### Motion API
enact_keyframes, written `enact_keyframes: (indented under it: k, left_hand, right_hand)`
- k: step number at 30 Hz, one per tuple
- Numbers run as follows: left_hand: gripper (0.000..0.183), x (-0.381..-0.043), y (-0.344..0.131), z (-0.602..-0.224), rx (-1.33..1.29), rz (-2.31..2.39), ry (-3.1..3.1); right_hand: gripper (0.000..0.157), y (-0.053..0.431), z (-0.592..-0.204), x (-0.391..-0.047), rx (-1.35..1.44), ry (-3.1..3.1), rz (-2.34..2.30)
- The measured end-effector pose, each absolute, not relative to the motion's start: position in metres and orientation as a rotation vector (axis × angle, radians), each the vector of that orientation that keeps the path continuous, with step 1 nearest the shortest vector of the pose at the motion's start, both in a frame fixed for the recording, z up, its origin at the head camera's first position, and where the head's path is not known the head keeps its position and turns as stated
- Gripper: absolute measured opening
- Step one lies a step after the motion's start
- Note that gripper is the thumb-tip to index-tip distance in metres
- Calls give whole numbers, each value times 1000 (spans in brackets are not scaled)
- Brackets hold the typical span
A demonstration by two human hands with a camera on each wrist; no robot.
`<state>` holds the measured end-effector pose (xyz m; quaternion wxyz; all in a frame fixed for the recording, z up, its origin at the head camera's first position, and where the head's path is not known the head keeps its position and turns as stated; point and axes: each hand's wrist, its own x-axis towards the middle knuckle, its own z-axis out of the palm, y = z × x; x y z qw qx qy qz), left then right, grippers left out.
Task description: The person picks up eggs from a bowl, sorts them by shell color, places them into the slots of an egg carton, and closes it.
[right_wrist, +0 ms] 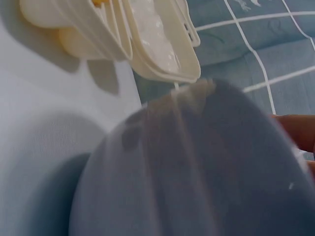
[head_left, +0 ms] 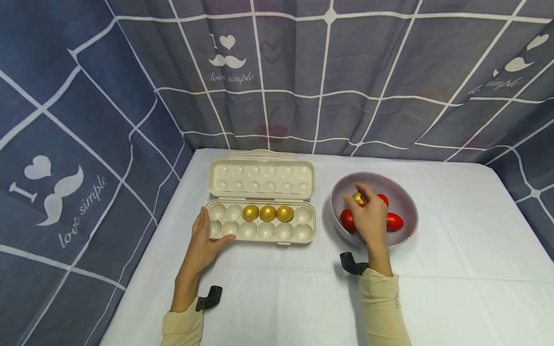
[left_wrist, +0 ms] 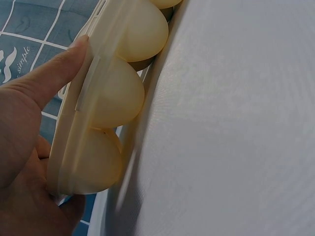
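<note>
An egg carton [head_left: 259, 230] in cream plastic lies with its lid [head_left: 261, 178] folded back. Three golden eggs [head_left: 268, 214] sit side by side in its back row. My left hand [head_left: 203, 245] grips the carton's left end, thumb on the front rim and fingers along the side; the left wrist view shows the thumb [left_wrist: 54, 73] on the rim. Inside a greyish-purple bowl [head_left: 409, 211], my right hand [head_left: 370, 214] pinches a golden egg [head_left: 357, 198] between thumb and fingers. Red eggs [head_left: 394, 221] lie around it, partly hidden by the hand.
A white cloth [head_left: 281, 298] covers the table. Dark checked curtains [head_left: 294, 72] hang along the back and sides. The bowl stands right of the carton, with a narrow gap between them. In the right wrist view, the bowl's outer wall [right_wrist: 187, 172] blocks most of the hand.
</note>
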<state>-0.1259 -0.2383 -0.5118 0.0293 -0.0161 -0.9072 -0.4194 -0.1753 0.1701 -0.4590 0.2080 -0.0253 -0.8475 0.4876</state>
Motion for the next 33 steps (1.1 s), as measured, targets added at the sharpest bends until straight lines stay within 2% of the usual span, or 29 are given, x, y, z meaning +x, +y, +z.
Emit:
enact_keyframes:
  k: [9, 22, 33]
  left_hand:
    - [120, -125, -238, -512, -42, -1285, -2797]
    - [121, -127, -236, -513, -40, -1296, -2806]
    - [121, -126, -237, -511, -32, -1280, -2815]
  right_hand:
    - [49, 180, -463, -178, -162, -2397, 1385]
    - [76, 188, -464, -176, -137, -2762, 1263]
    - [60, 186, -467, -179, 8, -2840, 1218]
